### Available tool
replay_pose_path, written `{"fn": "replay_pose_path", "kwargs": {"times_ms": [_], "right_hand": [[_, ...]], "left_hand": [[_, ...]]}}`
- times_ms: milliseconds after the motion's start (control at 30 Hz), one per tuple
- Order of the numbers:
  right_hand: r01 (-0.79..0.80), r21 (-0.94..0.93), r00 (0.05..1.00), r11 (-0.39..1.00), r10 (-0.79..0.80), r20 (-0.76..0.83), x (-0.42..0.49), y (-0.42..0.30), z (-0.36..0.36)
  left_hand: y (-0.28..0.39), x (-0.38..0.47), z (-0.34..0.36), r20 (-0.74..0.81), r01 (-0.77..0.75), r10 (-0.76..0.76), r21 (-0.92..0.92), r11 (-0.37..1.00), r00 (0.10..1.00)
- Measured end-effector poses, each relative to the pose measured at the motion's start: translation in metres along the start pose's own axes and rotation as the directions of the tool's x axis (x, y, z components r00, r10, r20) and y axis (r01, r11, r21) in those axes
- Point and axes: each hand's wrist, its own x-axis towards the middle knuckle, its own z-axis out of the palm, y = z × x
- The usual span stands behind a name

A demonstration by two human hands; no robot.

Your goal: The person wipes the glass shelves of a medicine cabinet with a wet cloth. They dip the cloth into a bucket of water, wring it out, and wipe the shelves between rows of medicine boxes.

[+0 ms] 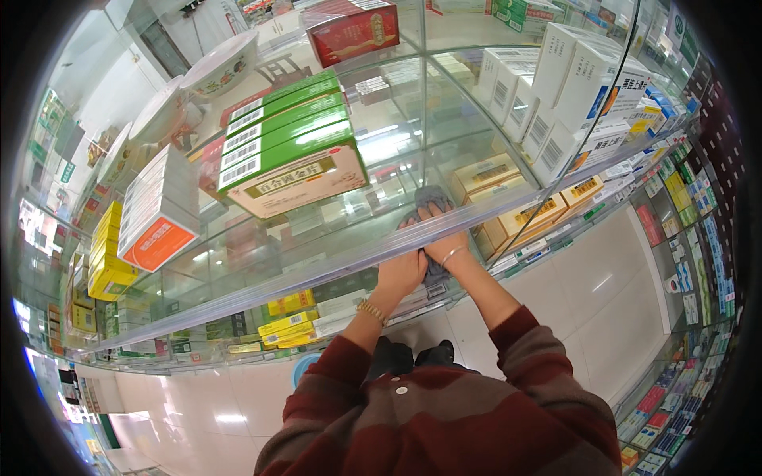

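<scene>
Both of my hands reach in beneath the front edge of an upper glass shelf (333,260) and meet on a bunched grey cloth (437,271). My left hand (405,268), with a gold-coloured bracelet at the wrist, presses against the cloth's left side. My right hand (443,238), wearing a thin bangle, lies on the cloth with its fingers bent over it. The fingertips of both show only through the glass. Part of the cloth hangs below the hands. Cream and gold boxes (518,217) stand just right of my right hand on the lower shelf.
Green medicine boxes (294,149), a white and orange stack (161,208) and yellow boxes (110,256) stand on the upper glass. White cartons (586,89) are piled at the right. More yellow boxes (289,327) lie lower left. A blue basin (305,370) is on the floor.
</scene>
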Motion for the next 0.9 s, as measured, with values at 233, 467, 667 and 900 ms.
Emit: {"fn": "replay_pose_path", "kwargs": {"times_ms": [233, 467, 667, 900], "right_hand": [[0.031, -0.078, 0.995, 0.996, -0.023, 0.093, 0.012, -0.05, 0.001], [0.318, 0.064, 0.94, 0.946, -0.324, 0.109, -0.018, -0.16, 0.052], [0.51, 0.178, 0.828, 0.842, -0.536, 0.165, -0.039, -0.253, 0.07], [0.485, 0.334, 0.82, 0.808, -0.553, 0.149, -0.028, -0.225, 0.068]], "left_hand": [[-0.018, -0.022, -0.022, -0.022, 0.171, -0.17, 0.018, 0.985, 0.985], [-0.063, -0.136, -0.04, -0.278, 0.323, -0.287, 0.091, 0.942, 0.917], [-0.101, -0.217, -0.059, -0.325, 0.526, -0.455, 0.174, 0.833, 0.829], [-0.092, -0.19, -0.046, -0.391, 0.477, -0.419, 0.059, 0.877, 0.819]]}}
